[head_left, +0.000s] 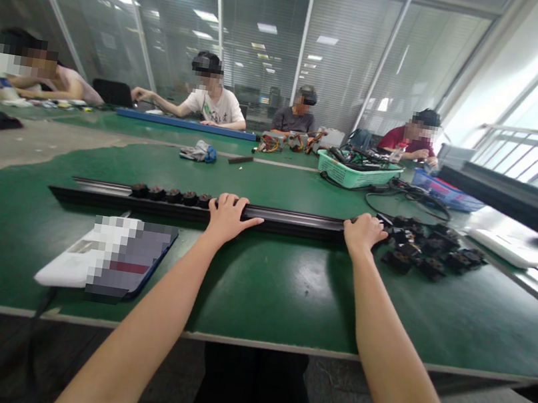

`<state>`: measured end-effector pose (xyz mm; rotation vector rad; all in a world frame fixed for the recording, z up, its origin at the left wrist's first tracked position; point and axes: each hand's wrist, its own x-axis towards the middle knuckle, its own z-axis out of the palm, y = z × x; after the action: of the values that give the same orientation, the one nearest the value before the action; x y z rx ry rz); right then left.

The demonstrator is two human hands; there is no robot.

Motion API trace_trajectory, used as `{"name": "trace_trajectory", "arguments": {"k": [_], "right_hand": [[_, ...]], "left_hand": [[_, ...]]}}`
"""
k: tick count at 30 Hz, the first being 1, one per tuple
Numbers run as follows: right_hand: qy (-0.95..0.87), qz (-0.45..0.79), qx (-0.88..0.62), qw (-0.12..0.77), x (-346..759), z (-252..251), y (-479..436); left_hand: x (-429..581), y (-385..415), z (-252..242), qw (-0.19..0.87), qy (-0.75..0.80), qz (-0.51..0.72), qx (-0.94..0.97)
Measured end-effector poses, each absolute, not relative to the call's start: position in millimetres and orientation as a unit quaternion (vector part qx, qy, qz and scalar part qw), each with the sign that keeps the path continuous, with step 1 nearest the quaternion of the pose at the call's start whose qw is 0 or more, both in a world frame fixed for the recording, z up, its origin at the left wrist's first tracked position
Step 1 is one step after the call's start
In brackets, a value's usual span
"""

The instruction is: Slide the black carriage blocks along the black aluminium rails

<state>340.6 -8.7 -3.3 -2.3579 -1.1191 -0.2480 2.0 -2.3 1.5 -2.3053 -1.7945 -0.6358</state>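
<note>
Both the left hand (229, 218) and the right hand (364, 233) touch the black rail (300, 227) lying across the worktop (280, 291); whether either grip is clamped I cannot tell, but even pressure should steady it.
</note>
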Motion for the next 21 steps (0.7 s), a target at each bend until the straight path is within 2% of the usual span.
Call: {"name": "trace_trajectory", "arguments": {"k": [14, 21], "right_hand": [[-0.406, -0.084, -0.874, 0.254, 349.6, -1.3, -8.7], [-0.436, -0.061, -0.877, 0.193, 357.5, 10.3, -3.2]], "left_hand": [[1.0, 0.2, -0.3, 0.075, -0.593, -0.218, -0.772], [-0.1, 1.3, -2.0, 0.075, -0.59, -0.226, -0.772]]}}
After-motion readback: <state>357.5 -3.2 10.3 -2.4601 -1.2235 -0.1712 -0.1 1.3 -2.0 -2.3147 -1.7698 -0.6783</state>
